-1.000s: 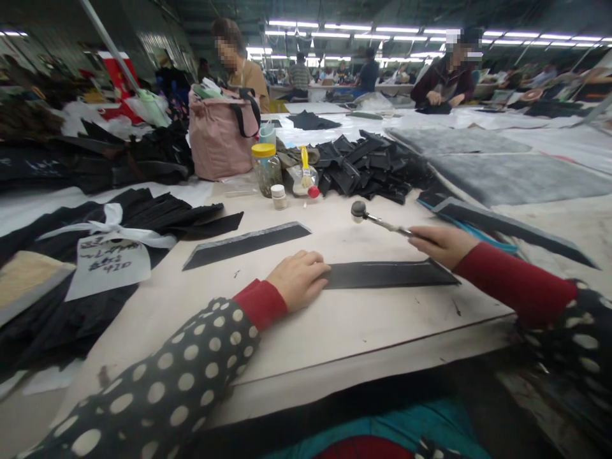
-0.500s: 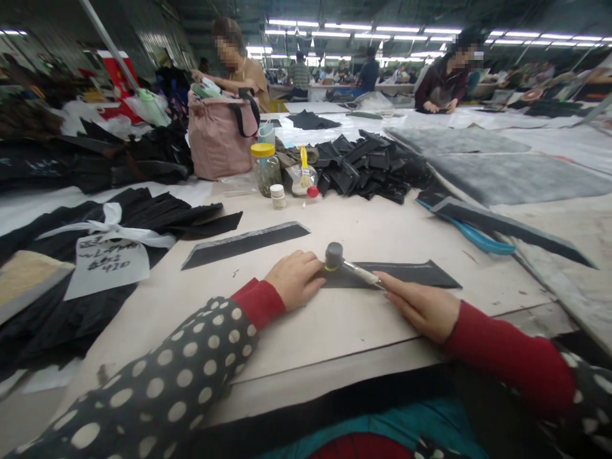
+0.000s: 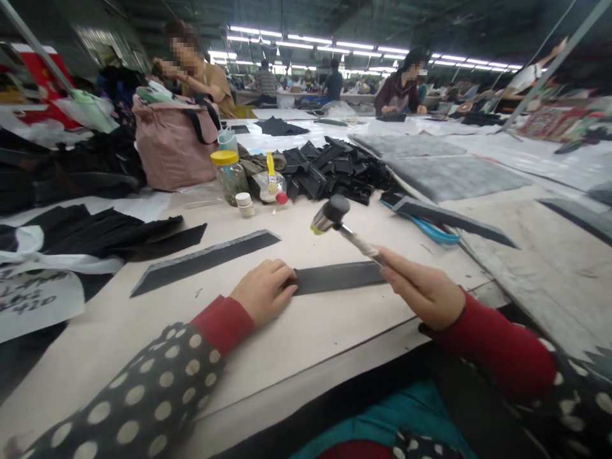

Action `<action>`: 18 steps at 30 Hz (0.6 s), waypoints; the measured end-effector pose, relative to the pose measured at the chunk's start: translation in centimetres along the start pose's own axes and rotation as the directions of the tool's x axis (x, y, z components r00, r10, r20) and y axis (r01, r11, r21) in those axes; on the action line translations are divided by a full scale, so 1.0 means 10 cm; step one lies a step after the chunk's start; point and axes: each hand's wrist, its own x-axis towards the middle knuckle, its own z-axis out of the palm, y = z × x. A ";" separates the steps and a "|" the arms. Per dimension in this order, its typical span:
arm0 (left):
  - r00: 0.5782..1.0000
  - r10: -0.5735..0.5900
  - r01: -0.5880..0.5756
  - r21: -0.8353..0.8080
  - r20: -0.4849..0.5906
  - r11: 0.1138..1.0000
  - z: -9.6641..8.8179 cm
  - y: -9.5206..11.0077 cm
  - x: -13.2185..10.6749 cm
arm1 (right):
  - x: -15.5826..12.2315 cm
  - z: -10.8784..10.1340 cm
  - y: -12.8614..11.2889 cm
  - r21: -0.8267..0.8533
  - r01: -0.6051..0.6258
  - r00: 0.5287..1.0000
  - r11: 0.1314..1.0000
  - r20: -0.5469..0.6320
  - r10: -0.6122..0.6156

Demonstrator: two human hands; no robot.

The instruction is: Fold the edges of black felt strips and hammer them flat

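Note:
My right hand (image 3: 423, 288) grips the wrapped handle of a small mallet (image 3: 331, 214), which has a dark face on top and a yellow one below. The mallet's head is raised above a black strip (image 3: 337, 278) that lies flat on the pale work board (image 3: 287, 344). At the strip's left end my left hand (image 3: 264, 292) has its fingers curled closed on the material; the fingertips are partly hidden. The strip's right end is covered by my right hand. A second black strip (image 3: 205, 260) with a grey edge lies to the left, beyond my left hand.
Behind the board stand a yellow-lidded jar (image 3: 230, 178), a small white bottle (image 3: 245, 205) and a yellow brush (image 3: 271, 173). A heap of black pieces (image 3: 329, 169) lies beside them, with a pink bag (image 3: 167, 143) further left. Blue-handled scissors (image 3: 433, 231) lie right. Other people work behind.
My right hand has lifted the mallet's head up off the strip and tilted it. My left hand stays at the strip's end. The whole view has turned to the right.

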 end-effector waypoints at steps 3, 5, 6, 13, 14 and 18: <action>1.000 -0.005 0.005 0.000 0.001 1.000 -0.01 0.00 0.00 | -0.01 0.06 0.02 -0.094 -0.024 0.995 0.995 0.097 0.033; 0.999 -0.035 0.035 -0.010 -0.003 0.999 -0.01 0.00 0.00 | 0.02 0.09 0.05 -0.171 -0.001 0.978 0.985 0.204 0.036; 0.998 -0.057 0.057 -0.022 -0.008 0.998 -0.01 -0.01 0.00 | 0.06 0.09 0.08 -0.198 0.021 0.974 0.980 0.226 0.025; 0.995 -0.090 0.084 -0.132 -0.039 0.988 0.02 -0.06 0.00 | 0.71 -0.10 0.47 -0.452 0.130 0.988 0.882 0.134 -0.077; 0.995 -0.089 0.084 -0.132 -0.035 0.988 0.02 -0.07 0.00 | 0.81 -0.09 0.56 -0.478 0.144 0.984 0.867 0.159 -0.076; 0.995 -0.099 0.093 -0.178 -0.029 0.980 0.04 -0.10 0.01 | 1.04 0.03 0.81 -0.462 0.179 0.976 0.869 0.195 -0.098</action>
